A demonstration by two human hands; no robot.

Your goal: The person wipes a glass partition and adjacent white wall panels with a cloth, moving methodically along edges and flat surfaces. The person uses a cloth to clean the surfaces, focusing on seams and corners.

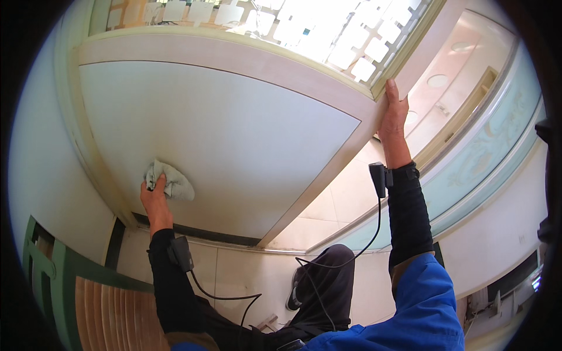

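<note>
My left hand [156, 199] grips a crumpled, pale grey-white cloth [175, 182] with dark smudges, pressed to the lower left of a white door panel [228, 131]. Around the cloth the panel looks greyish. My right hand [395, 115] holds the pinkish edge of the door frame [373, 116] at the right, thumb up beside the corner of the patterned glass window [342, 39]. What its fingers do behind the edge is hidden. Both wrists carry a black device on a dark sleeve, each with a cable.
A green frame with wooden slats [114, 311] stands at the lower left. Past the door's right edge show floor tiles [329, 210] and a curved pale-blue glass panel [487, 153]. My bent knee [336, 263] and a shoe [293, 296] are near the door's bottom edge.
</note>
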